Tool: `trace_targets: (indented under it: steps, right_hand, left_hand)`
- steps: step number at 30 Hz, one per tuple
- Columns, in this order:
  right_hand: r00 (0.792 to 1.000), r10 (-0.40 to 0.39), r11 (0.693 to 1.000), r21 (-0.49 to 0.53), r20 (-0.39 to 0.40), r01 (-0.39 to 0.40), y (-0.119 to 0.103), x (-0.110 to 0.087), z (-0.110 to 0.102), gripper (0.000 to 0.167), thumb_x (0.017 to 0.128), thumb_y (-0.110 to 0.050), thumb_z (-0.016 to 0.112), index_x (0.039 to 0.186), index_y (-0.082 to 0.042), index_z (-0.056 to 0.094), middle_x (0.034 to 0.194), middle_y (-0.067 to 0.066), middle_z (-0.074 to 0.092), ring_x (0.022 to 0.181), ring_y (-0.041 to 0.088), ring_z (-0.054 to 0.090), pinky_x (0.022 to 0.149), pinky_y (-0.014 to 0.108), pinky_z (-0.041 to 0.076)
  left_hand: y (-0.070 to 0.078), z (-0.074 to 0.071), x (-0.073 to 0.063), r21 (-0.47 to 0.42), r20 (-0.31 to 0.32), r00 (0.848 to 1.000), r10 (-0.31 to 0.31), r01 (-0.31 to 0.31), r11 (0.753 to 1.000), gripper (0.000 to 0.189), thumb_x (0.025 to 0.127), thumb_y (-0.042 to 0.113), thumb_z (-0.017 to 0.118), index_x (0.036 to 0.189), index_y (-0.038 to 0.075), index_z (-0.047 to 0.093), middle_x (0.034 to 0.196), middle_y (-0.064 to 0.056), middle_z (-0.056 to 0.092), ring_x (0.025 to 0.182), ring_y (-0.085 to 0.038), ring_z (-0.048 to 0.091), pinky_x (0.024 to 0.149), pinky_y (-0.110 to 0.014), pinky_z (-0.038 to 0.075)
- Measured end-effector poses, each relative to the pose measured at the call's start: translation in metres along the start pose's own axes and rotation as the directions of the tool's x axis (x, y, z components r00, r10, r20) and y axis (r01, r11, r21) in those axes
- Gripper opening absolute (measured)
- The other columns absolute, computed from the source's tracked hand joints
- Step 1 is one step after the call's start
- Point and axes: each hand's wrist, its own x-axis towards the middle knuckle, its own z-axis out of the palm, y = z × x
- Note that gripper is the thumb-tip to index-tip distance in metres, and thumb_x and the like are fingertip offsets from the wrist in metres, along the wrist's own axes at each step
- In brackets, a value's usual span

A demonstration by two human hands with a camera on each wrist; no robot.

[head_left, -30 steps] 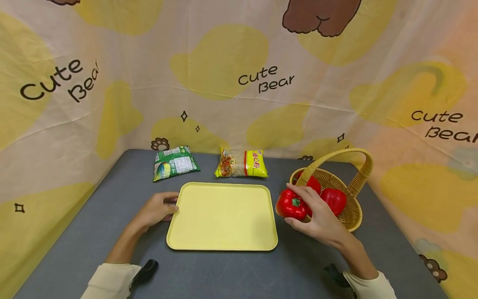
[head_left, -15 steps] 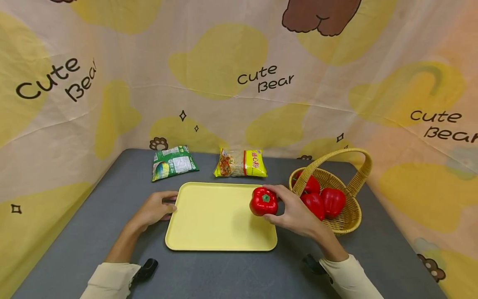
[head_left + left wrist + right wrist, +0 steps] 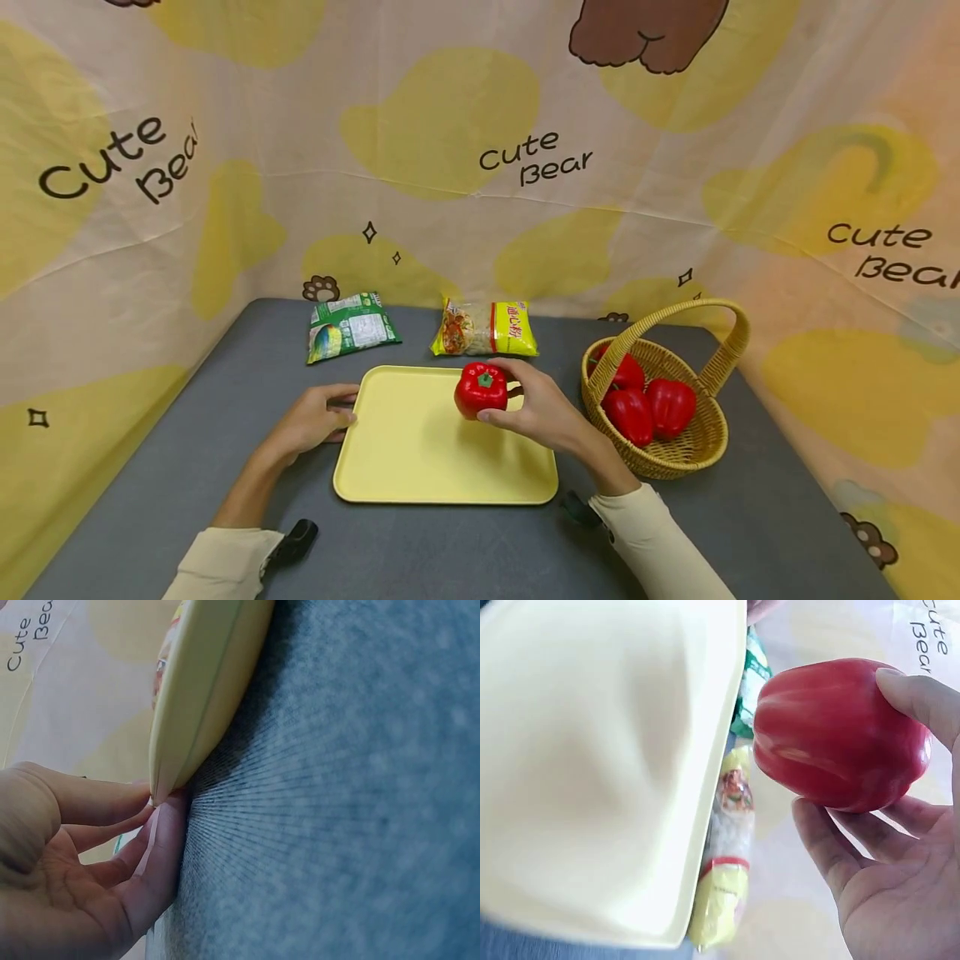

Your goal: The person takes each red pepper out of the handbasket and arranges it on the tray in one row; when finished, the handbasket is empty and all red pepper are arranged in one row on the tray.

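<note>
My right hand (image 3: 538, 407) holds a red bell pepper (image 3: 477, 393) with a green stem above the yellow tray (image 3: 420, 471). In the right wrist view the thumb is on one side of the pepper (image 3: 832, 735) and the fingers are on the other. At the tray's left edge, my left hand (image 3: 311, 419) pinches the rim between thumb and fingers. The left wrist view shows the tray's corner (image 3: 202, 705) caught at those fingertips, low over the grey tabletop.
To the right stands a wicker basket (image 3: 663, 463) with a tall arched handle, holding three more red peppers (image 3: 630, 415). Behind the tray lie a green packet (image 3: 352, 327) and a yellow pasta bag (image 3: 483, 329). A printed cloth (image 3: 420, 125) hangs around the table.
The right hand has carried the pepper leftward from the basket to over the tray's right-centre part. The left hand stays at the tray's left edge.
</note>
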Motion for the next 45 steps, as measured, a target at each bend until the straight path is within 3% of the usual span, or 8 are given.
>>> trace_targets:
  steps: [8,17,27,33,45]
  right_hand:
    - [0.999,0.018,0.995,0.098,0.026,-0.021,-0.007,0.022,0.018,0.076,0.088,-0.031,0.086,0.152,-0.007,0.052,0.134,0.008,0.066,0.117,0.031,0.064,0.099,0.053,0.060]
    - [0.998,0.034,0.997,0.065,0.045,-0.037,-0.015,0.042,0.039,0.075,0.090,-0.035,0.085,0.152,-0.010,0.053,0.136,0.005,0.065,0.119,0.027,0.064,0.089,0.036,0.061]
    - [0.997,0.040,0.995,0.089,0.063,-0.045,-0.023,0.059,0.064,0.076,0.091,-0.035,0.084,0.154,-0.008,0.052,0.138,0.008,0.066,0.124,0.029,0.065,0.094,0.040,0.060]
    - [0.995,0.058,0.994,0.088,0.080,-0.065,-0.027,0.068,0.078,0.075,0.092,-0.037,0.082,0.155,-0.008,0.051,0.140,0.008,0.065,0.125,0.028,0.065,0.095,0.037,0.060]
    - [0.992,0.072,0.994,0.080,0.099,-0.080,-0.032,0.079,0.091,0.076,0.093,-0.039,0.082,0.156,-0.010,0.049,0.142,0.007,0.064,0.129,0.027,0.063,0.102,0.039,0.057]
  left_hand:
    - [0.001,0.001,-0.002,0.014,-0.017,1.000,0.000,0.000,1.000,0.056,0.104,0.002,0.062,0.155,-0.010,0.044,0.147,-0.032,0.055,0.120,-0.035,0.068,0.082,-0.039,0.065]
    - [0.000,0.001,-0.003,0.019,-0.025,1.000,0.007,-0.006,1.000,0.055,0.104,0.000,0.062,0.155,-0.011,0.044,0.147,-0.033,0.055,0.119,-0.036,0.068,0.083,-0.040,0.065]
    - [-0.001,0.001,-0.003,0.012,-0.026,1.000,-0.001,0.001,1.000,0.055,0.103,0.000,0.063,0.154,-0.011,0.045,0.147,-0.033,0.055,0.118,-0.034,0.068,0.083,-0.039,0.065]
    - [-0.001,0.002,-0.002,0.024,-0.030,0.999,-0.014,0.014,1.000,0.054,0.103,0.001,0.064,0.153,-0.010,0.046,0.146,-0.032,0.056,0.117,-0.034,0.069,0.085,-0.041,0.066]
    - [-0.004,0.003,0.000,-0.021,-0.019,1.000,0.007,-0.007,1.000,0.054,0.102,-0.002,0.063,0.152,-0.013,0.046,0.144,-0.033,0.056,0.116,-0.034,0.069,0.085,-0.041,0.066]
